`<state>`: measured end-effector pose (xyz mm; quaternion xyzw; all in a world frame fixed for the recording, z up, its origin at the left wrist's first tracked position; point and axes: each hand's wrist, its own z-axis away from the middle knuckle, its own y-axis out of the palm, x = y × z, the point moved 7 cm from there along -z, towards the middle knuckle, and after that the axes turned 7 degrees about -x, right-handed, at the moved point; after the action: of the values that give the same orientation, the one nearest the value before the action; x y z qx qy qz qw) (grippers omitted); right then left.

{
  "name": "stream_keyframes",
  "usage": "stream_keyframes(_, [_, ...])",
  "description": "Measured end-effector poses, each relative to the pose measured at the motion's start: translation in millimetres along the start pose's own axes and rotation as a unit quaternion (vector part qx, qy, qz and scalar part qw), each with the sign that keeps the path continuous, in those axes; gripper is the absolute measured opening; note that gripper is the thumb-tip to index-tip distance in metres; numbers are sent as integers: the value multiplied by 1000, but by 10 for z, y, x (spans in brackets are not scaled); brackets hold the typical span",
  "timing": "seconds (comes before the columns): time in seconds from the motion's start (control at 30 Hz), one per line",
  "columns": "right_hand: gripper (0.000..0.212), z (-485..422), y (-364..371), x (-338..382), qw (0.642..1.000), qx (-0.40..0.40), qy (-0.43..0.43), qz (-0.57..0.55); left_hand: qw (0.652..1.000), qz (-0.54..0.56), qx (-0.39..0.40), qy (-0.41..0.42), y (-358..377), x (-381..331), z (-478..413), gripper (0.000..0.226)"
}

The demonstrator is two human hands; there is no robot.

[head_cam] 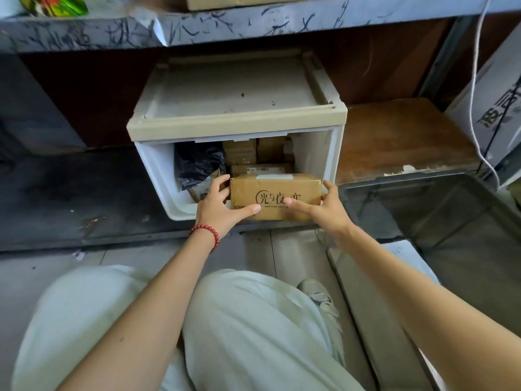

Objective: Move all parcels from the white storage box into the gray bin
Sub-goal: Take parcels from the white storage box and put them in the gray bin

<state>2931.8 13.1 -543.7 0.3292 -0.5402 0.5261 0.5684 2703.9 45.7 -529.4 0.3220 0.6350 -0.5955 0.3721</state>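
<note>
- Presently the brown cardboard parcel (275, 197) with a printed logo sits at the open mouth of the white storage box (158, 176), between the two hands and over the box's front lip.
- The left hand (218, 206) grips the parcel's left end, thumb laid across the front face and fingers curled round the side. The right hand (324, 207) clamps the opposite end the same way, and the thumb tips are close but apart.
- Just beyond the left hand's fingers, a black plastic bag (197, 165) leans against the box's left wall, with a labelled packet under it.
- Behind the held parcel, farther from both hands, more cardboard parcels (239, 152) are stacked toward the back of the box.
- The box's beige top (236, 122) overhangs above the hands, and a scribbled shelf edge (225, 26) runs higher still.
- Outward of the right hand, near the box, the gray bin (394, 179) stands open-topped, its dark floor showing.
- A white cable (476, 80) hangs beyond the bin's far corner.
- Below the wrists lie bare floor, pale trousers (248, 320) and a shoe (321, 300).
- A red bead bracelet (204, 234) circles the left wrist.
</note>
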Motion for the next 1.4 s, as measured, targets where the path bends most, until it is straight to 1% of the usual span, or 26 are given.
stream_keyframes(0.1, [125, 21, -43, 6, 1000, 20, 12, 8, 1000, 1, -4, -4, -49, -83, 82, 92])
stream_keyframes(0.3, [112, 85, -80, 41, 999, 18, -2, 45, 1000, 2, 2, 0, -89, -179, 147, 92])
stream_keyframes(0.37, [114, 92, -112, 39, 999, 14, -3, 43, 1000, 5, 0, 3, -80, -209, 150, 88])
stream_keyframes(0.47, [112, 104, -162, 39, 999, 6, 11, 34, 1000, 12, -23, 2, -81, -254, 147, 81])
stream_keyframes(0.53, [108, 100, -175, 33, 1000, 4, 23, 7, 999, 10, -48, -5, -75, -276, 163, 76])
stream_keyframes(0.63, [116, 75, -210, 65, 999, -7, 18, -38, 995, 2, -91, -30, -56, -308, 210, 68])
stream_keyframes(0.73, [104, 16, -250, 104, 1000, -16, 10, -23, 993, 24, -106, -52, -59, -349, 194, 65])
stream_keyframes(0.83, [80, -3, -302, 93, 998, -47, 28, -16, 994, 51, -79, -54, -19, -378, 144, 63])
stream_keyframes(0.9, [65, 6, -355, 65, 995, -85, 43, -4, 996, 60, -47, -49, 28, -388, 127, 62])
stream_keyframes(1.0, [57, -5, -475, -35, 988, -131, 81, 11, 997, 64, 5, -34, 133, -412, 126, 67])
stream_keyframes(1.13, [42, -23, -608, -122, 985, -134, 104, -17, 995, 84, 48, -37, 242, -482, 152, 61])
stream_keyframes(1.2, [42, -39, -660, -147, 987, -118, 110, -25, 991, 100, 65, -57, 286, -466, 172, 58])
stream_keyframes(1.27, [51, -42, -690, -169, 988, -93, 120, -33, 986, 115, 86, -85, 331, -444, 210, 56])
stream_keyframes(1.33, [62, -45, -697, -183, 989, -74, 118, -48, 986, 102, 97, -86, 349, -467, 224, 64])
stream_keyframes(1.4, [66, -55, -718, -185, 991, -74, 96, -49, 991, 85, 83, -65, 330, -532, 207, 71])
